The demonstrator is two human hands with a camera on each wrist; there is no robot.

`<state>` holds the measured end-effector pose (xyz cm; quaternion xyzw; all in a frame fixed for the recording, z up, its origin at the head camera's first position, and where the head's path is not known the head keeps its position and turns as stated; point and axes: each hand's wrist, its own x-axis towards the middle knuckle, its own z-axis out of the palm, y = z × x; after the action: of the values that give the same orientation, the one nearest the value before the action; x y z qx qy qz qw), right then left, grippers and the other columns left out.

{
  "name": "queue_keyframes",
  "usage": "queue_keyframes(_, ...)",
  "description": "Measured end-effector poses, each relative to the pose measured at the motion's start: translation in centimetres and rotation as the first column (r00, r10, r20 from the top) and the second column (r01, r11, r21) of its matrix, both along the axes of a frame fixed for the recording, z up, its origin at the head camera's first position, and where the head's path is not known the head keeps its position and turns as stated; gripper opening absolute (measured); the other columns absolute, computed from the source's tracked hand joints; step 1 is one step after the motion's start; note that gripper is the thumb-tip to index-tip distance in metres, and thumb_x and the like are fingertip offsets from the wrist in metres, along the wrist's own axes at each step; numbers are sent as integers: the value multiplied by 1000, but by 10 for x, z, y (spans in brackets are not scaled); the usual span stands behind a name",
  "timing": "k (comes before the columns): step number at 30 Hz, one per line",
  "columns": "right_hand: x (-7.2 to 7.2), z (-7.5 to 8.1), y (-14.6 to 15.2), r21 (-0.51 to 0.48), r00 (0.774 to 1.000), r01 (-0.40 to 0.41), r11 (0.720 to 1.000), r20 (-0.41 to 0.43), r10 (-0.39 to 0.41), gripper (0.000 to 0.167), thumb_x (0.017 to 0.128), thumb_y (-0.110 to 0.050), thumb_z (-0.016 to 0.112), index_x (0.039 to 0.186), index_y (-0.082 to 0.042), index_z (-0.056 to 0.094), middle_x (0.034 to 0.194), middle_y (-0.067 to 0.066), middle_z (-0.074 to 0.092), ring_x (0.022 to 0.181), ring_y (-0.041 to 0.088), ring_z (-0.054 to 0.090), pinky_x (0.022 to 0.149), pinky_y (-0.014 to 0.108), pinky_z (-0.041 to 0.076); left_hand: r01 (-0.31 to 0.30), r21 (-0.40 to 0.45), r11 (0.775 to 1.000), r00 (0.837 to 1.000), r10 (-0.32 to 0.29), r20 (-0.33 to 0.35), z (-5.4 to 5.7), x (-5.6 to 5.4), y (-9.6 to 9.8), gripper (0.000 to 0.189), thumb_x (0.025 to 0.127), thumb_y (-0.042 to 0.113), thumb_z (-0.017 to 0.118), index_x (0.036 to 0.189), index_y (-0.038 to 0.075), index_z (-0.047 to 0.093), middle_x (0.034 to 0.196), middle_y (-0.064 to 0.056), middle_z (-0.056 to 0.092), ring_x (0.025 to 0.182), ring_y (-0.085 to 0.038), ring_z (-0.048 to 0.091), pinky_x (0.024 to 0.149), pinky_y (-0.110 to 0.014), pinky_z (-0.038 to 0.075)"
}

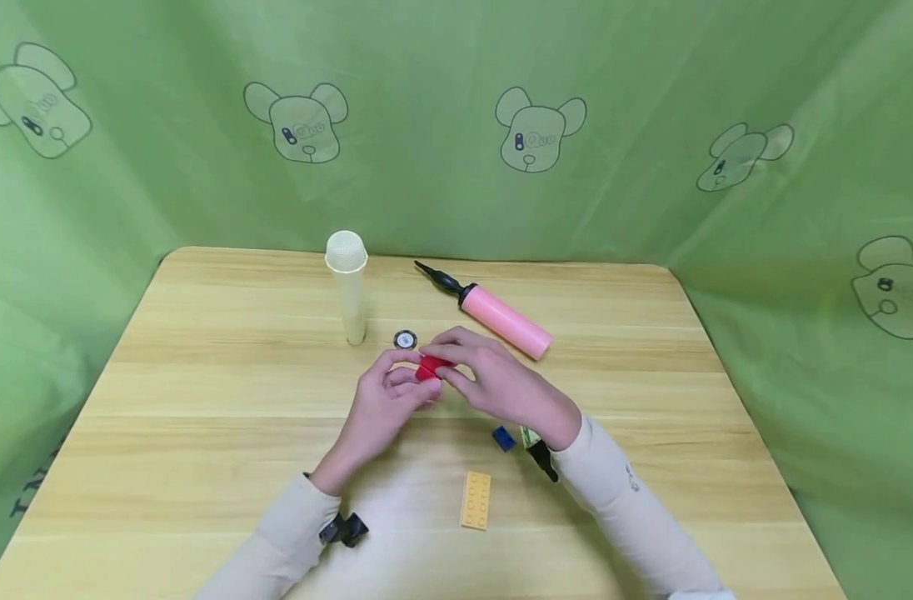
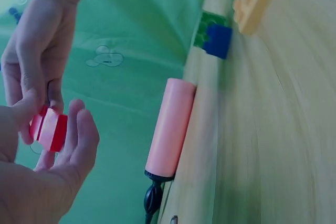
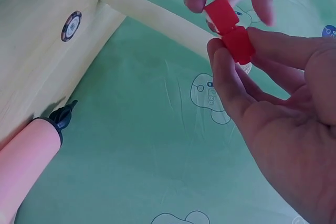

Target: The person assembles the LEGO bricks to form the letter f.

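Note:
A small red two-part block (image 1: 430, 367) is held above the middle of the table. My right hand (image 1: 501, 379) pinches its near half between thumb and fingers, as the right wrist view shows. The fingers of my left hand (image 1: 385, 404) curl about the other half, thumb and fingertips at its sides. Two squarish red parts (image 3: 229, 29) meet at a narrow seam, one tilted against the other. Just beyond the hands a black-and-white poker chip (image 1: 405, 339) lies flat.
A white microphone-shaped tube (image 1: 351, 292) stands at the back left; a pink hand pump (image 1: 505, 321) lies behind the right hand. Nearer are a blue block (image 1: 504, 438), a yellow studded brick (image 1: 475, 500) and a green brick (image 2: 203, 27). Green curtains surround the table (image 1: 164, 417).

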<state>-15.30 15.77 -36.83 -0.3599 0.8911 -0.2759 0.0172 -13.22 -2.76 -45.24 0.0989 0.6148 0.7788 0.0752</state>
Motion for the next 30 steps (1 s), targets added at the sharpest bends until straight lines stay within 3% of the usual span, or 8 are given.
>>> queue_keyframes(3, 0, 1, 1, -7, 1000, -8, 1000, -5, 8, 28, 96, -6, 67, 124, -5, 69, 119, 6, 65, 105, 18, 63, 90, 33, 53, 53, 68, 996, 999, -53, -12, 0, 0, -2, 35, 98, 2, 62, 130, -3, 48, 105, -34, 65, 89, -37, 71, 81, -54, 56)
queue_keyframes(7, -1, 2, 2, -16, 1000, -21, 1000, -9, 20, 31, 94, -3, 68, 125, -3, 68, 119, 7, 65, 105, 18, 64, 90, 32, 53, 78, 48, 996, 996, -76, -36, 1, 0, -5, 35, 99, -1, 59, 132, -10, 51, 107, -34, 65, 89, -29, 73, 83, -54, 55)
queue_keyframes(10, -1, 3, 3, -34, 999, -31, 999, -8, 31, 30, 94, -2, 68, 124, -1, 68, 119, 8, 66, 107, 19, 64, 92, 31, 53, 78, 27, 997, 996, -77, -42, 1, 0, -6, 32, 98, -1, 61, 127, -13, 56, 107, -31, 67, 88, -25, 73, 85, -53, 55)
queue_keyframes(17, -2, 4, 3, -107, 999, -49, 993, -29, 46, 29, 92, 2, 68, 121, 1, 70, 118, 9, 67, 106, 20, 65, 90, 30, 54, 71, 11, 997, 995, -70, -65, 6, -4, -9, 29, 97, 2, 64, 123, -9, 60, 105, -26, 69, 90, -30, 73, 84, -49, 57)
queue_keyframes(25, -3, 5, -1, -131, 995, -62, 989, -92, 50, 28, 92, 3, 69, 120, 2, 70, 117, 10, 67, 106, 20, 65, 89, 28, 54, 67, 47, 997, 995, -64, -76, 13, -6, -11, 27, 96, -4, 61, 121, -15, 58, 104, -29, 67, 86, -26, 74, 81, -40, 59)
queue_keyframes(30, -2, 6, -2, -127, 996, -51, 991, -86, 40, 28, 92, 3, 69, 120, 1, 71, 117, 10, 67, 106, 20, 65, 87, 27, 55, 73, 70, 995, 995, -68, -70, 14, -7, -11, 29, 96, -7, 60, 122, -18, 55, 105, -34, 66, 84, -22, 74, 81, -41, 59)
